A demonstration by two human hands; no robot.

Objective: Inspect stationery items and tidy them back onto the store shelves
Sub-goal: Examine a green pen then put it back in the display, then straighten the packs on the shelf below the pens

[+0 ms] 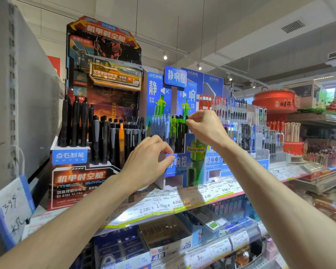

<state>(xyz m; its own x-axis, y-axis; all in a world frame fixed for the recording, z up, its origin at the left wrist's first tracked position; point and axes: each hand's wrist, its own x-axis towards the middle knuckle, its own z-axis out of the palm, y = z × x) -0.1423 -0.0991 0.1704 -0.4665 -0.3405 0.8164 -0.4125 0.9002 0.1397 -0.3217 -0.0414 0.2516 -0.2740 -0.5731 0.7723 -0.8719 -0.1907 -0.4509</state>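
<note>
Right hand point(204, 126): thumb and forefinger pinched on the top of a dark pen with a green clip point(186, 124), which stands upright at the right end of the row of pens in the blue cardboard pen display point(179, 162). Display sits on the top shelf point(192, 199), near its front edge, just beside a taller black-and-orange cardboard display of black pens point(97, 133) toward the shelf's left end.

Left hand point(149, 160): fingers curled, fingertips against the display's front lip under the pen row; appears to be steadying it. Whether it grips anything, cannot tell.

Judgement: pen is being seated in or lifted from its slot.

Risks:
- Neighbouring pens stand packed; a sideways pull could drag or tip them.
- Display is light card; a hard push could shove it back or topple it.
- Pinch is at the very tip, so the pen may slip.
</note>
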